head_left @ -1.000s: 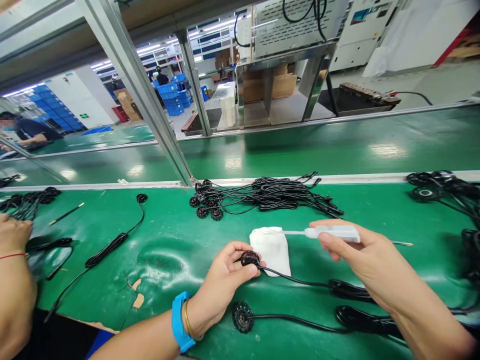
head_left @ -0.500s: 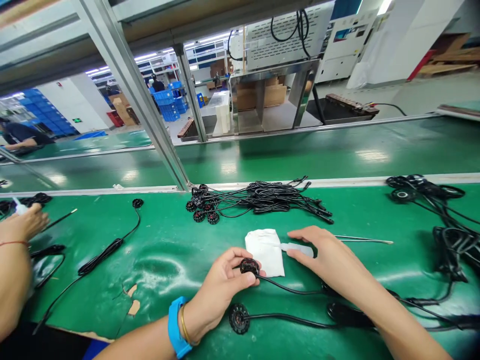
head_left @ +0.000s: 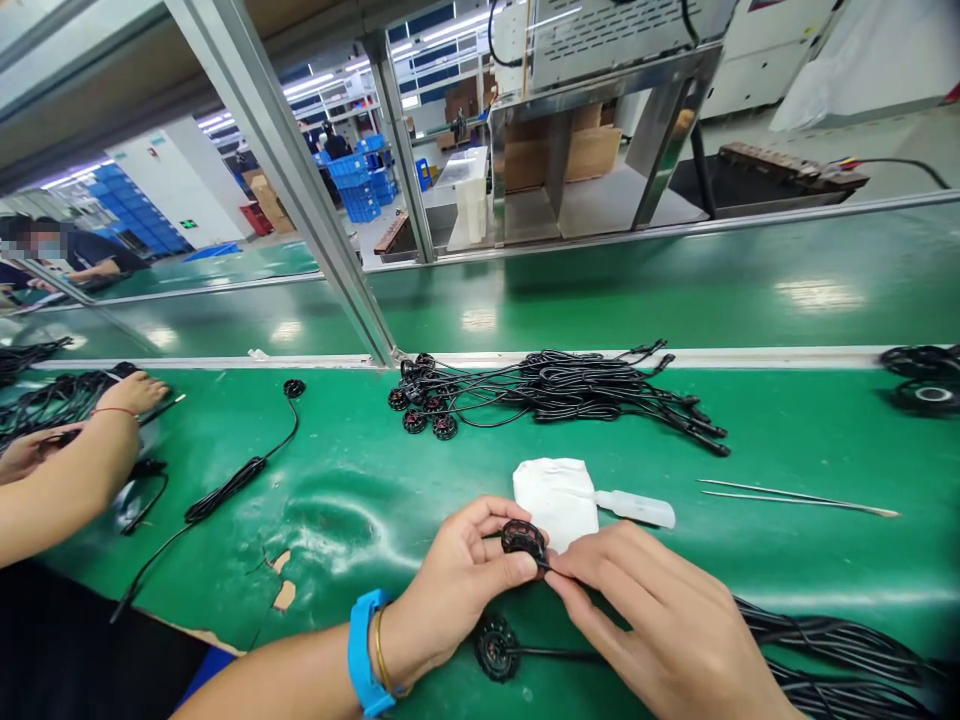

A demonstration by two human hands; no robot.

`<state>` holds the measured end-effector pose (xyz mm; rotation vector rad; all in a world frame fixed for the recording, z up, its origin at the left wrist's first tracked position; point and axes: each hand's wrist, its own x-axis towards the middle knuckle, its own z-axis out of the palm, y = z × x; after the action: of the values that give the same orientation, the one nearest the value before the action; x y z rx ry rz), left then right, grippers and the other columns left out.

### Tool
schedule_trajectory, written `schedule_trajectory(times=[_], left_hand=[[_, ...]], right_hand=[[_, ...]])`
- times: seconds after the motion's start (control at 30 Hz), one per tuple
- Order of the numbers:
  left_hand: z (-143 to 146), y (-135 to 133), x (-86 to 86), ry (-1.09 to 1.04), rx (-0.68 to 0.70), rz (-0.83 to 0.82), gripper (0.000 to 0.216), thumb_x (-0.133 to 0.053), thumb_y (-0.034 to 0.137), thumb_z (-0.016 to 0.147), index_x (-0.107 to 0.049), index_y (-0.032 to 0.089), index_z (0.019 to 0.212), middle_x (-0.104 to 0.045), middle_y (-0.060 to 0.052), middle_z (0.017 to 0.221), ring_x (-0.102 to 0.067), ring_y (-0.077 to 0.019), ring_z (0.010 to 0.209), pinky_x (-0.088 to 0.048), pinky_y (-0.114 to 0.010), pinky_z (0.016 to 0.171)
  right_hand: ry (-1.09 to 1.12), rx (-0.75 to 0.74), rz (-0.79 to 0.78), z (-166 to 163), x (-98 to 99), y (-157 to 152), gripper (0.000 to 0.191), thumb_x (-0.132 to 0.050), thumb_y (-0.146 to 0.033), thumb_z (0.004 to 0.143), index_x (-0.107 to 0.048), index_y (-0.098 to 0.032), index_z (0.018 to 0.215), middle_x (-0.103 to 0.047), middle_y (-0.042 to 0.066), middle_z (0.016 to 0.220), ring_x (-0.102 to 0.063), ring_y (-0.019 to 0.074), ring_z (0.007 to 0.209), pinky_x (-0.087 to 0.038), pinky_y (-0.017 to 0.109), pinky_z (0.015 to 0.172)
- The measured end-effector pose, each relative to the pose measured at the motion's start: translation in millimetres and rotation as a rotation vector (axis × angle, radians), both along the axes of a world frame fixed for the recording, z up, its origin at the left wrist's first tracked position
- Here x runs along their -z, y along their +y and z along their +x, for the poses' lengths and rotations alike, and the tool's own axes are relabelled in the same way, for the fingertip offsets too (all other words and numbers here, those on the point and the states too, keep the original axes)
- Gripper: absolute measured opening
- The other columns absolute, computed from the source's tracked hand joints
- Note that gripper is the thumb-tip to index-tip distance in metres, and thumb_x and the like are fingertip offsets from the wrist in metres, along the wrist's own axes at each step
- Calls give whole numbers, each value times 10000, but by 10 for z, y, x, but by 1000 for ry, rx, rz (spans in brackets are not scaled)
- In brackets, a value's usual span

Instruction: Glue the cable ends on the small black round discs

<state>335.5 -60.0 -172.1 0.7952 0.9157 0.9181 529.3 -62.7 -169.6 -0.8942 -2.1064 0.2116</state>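
Observation:
Between the thumb and fingers of my left hand (head_left: 469,560) is a round black cable head (head_left: 523,540), tilted on its side. My right hand (head_left: 652,610) pinches the black cable (head_left: 546,566) right where it leaves that head. Just behind my hands lie a folded white cloth (head_left: 555,492) and a small translucent squeeze bottle (head_left: 637,508), its tip touching the cloth. A second round cable head (head_left: 496,648) lies flat below my left hand, its cable running under my right hand. Metal tweezers (head_left: 799,497) rest to the right.
A bundle of black cables with round heads (head_left: 577,385) lies along the back edge. One coiled cable (head_left: 225,490) is at the left, near torn mat (head_left: 283,595). More cables (head_left: 840,640) lie at the right. A co-worker's arms (head_left: 97,460) reach in from the left.
My right hand has let go of the squeeze bottle, leaving it beside the cloth, and has moved down to pinch the cable by the head. The view has shifted to the left.

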Motion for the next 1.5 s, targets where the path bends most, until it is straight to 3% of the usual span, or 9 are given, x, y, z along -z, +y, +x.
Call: schedule_trajectory(times=[0.73, 0.9, 1.07, 1.2, 1.5], left_hand=[[-1, -21, -40, 29, 23, -3, 321, -812, 225, 768, -696, 161, 1061, -719, -72, 956, -669, -168, 831, -520, -321, 851], [12, -35, -74, 72, 26, 25, 214, -753, 146, 773, -689, 160, 976, -725, -65, 935, -667, -169, 854, -498, -273, 818], [37, -56, -140, 166, 7, 73, 247, -653, 56, 750, -676, 161, 973, -740, -61, 920, -681, -175, 854, -512, -267, 807], [63, -101, -170, 264, -39, 156, 269, -612, 31, 737, -666, 172, 960, -745, -56, 909, -699, -204, 860, -533, -298, 821], [-7, -270, -105, 518, -111, 541, 323, -682, 80, 774, -732, 262, 1036, -780, -61, 1004, -711, -273, 915, -534, -369, 881]], right_hand=[[-23, 46, -7, -8, -3, -15, 106, -564, -149, 967, -638, -207, 919, -615, 17, 758, -554, 159, 679, -409, 289, 636], [-19, 50, 3, -30, -13, -41, 128, -550, -142, 967, -647, -206, 913, -607, 16, 737, -554, 157, 665, -406, 284, 618], [0, 69, 25, -66, -7, -62, 156, -550, -133, 959, -658, -204, 872, -603, 11, 703, -560, 150, 647, -415, 274, 603], [25, 73, 29, -87, 11, -84, 155, -574, -121, 943, -639, -207, 832, -611, 8, 694, -558, 144, 636, -415, 270, 598], [76, 119, 113, -96, -57, -170, 112, -623, -111, 889, -622, -209, 835, -634, -7, 666, -575, 138, 586, -422, 272, 568]])
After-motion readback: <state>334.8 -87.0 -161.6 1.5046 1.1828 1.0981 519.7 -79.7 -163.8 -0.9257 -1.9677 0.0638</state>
